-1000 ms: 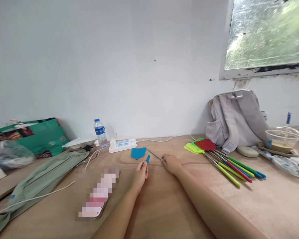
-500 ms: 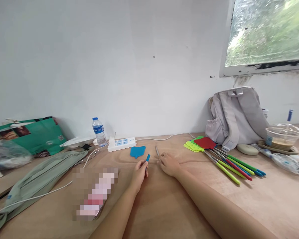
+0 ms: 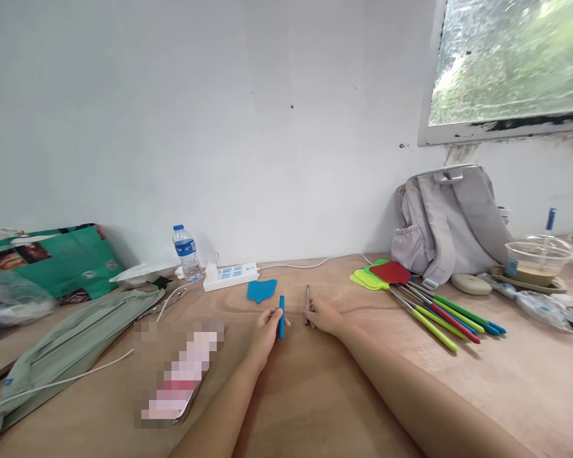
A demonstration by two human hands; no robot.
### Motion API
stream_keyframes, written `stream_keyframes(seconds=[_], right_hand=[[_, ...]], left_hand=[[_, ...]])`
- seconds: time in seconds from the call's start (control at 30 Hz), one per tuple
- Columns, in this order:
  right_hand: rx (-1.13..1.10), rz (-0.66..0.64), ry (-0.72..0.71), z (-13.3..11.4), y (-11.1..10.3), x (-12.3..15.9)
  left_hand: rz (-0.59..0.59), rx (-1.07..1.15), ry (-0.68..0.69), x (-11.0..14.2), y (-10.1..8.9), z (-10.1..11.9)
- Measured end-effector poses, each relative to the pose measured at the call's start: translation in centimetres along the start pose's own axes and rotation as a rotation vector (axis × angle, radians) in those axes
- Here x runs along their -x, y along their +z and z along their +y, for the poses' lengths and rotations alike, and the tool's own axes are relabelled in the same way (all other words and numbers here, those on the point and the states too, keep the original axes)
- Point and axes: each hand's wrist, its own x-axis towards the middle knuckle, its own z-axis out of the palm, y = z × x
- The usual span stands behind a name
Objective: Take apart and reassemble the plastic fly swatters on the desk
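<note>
Both held pieces have shifted since the earlier frame: the slim blue plastic handle tube [image 3: 281,320] now shows along its length, and the thin silver metal rod [image 3: 308,294] is turned nearly parallel to it. The left hand [image 3: 265,331] is closed on the tube, thumb laid against its side; this grip appears chosen to leave both ends exposed. The right hand [image 3: 323,316] pinches the rod around its middle, upper end projecting beyond the fingers, which presumably permits control of its angle. Tube and rod are apart, facing across a narrow gap over the light-brown wooden table [image 3: 315,401]. The flat blue plastic swatter head [image 3: 261,291] lies loose beyond the left hand, seemingly within easy reach. Multicoloured long-handled swatters [image 3: 391,273] lie heaped to the right, heads overlapping, handles fanned toward the near edge, probably to leave the middle free for handwork.
</note>
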Motion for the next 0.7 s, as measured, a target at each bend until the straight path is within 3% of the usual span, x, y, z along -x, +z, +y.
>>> stream_keyframes(seconds=[0.3, 0.47, 0.7], right_hand=[[-0.794, 0.300, 0.012, 0.4, -0.7, -0.8], [-1.026, 0.293, 0.044, -0.4, -0.3, 1.3], [-1.178, 0.241, 0.114, -1.5, 0.2, 5.3]], left_hand=[[-0.120, -0.118, 0.105, 0.3, 0.3, 0.0], [-0.136, -0.235, 0.166, 0.7, 0.3, 0.2], [-0.204, -0.261, 0.227, 1.7, 0.3, 0.9]])
